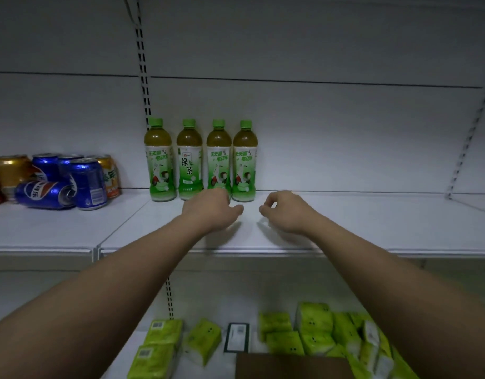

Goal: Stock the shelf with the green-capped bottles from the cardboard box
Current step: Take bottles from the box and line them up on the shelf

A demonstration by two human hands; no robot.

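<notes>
Four green-capped bottles (201,160) stood upright in a tight row at the back of the white shelf (345,222), against the rear panel, their labels facing forward and their sides nearly touching one another. The left hand (212,207) hovered low over the shelf just in front of the row, overlapping the base of the third bottle from the left; whether it touched that bottle could not be told. Its fingers (235,209) were loosely curled, pointing right, and held nothing. The right hand (286,210) hung just beside the fourth bottle, slightly forward of it and clear of it, with its fingers (264,209) bent inward in a loose half-closed curl around nothing. The two hands were near each other, with a small gap of bare shelf between them. Further left on the same level sat a cluster of drink cans (60,180), blue and gold, one blue can lying on its side. On the lower shelf lay green tissue packs (315,332) in a loose heap, and a brown edge of the cardboard box (293,366) showed at the bottom of the view.
</notes>
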